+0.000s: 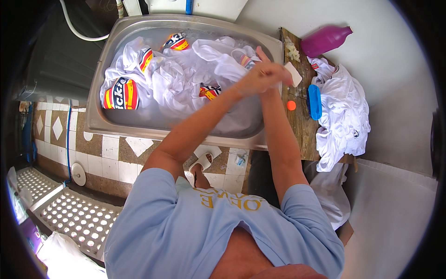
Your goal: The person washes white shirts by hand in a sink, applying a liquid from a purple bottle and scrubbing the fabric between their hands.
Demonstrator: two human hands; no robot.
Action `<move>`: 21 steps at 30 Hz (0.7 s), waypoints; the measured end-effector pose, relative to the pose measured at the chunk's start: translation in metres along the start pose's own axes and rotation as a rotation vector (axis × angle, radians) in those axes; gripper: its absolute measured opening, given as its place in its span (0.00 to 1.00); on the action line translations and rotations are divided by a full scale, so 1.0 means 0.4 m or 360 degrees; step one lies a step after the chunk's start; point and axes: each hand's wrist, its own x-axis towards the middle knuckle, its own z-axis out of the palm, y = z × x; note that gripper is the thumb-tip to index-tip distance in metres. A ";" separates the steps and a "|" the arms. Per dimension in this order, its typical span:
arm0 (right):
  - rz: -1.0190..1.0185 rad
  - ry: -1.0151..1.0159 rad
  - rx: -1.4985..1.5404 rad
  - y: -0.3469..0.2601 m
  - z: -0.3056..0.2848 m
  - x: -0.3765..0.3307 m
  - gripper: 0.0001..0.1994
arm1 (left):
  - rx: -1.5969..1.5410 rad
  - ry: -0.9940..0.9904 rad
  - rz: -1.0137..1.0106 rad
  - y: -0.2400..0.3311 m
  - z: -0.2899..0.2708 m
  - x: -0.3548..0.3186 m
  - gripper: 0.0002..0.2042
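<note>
from the head view, we press our left hand (254, 80) and right hand (274, 74) together, both clenched on a fold of white cloth (227, 63) above the right end of the metal tub (100, 83). we judge short, firm rubs over the water work best, soap bar (293, 74) close by.

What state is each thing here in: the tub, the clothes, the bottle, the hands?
Metal tub: filled with water.
White shirts in tub: soaking, crumpled.
Purple bottle: lying on its side.
Shirts on board: heaped.
Blue brush: lying unused.
Left hand and right hand: clasped together over tub.
</note>
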 end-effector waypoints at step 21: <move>-0.0003 0.0237 -0.2035 -0.107 0.237 -0.197 0.13 | 0.0828 0.0223 -0.0287 0.036 -0.292 0.093 0.25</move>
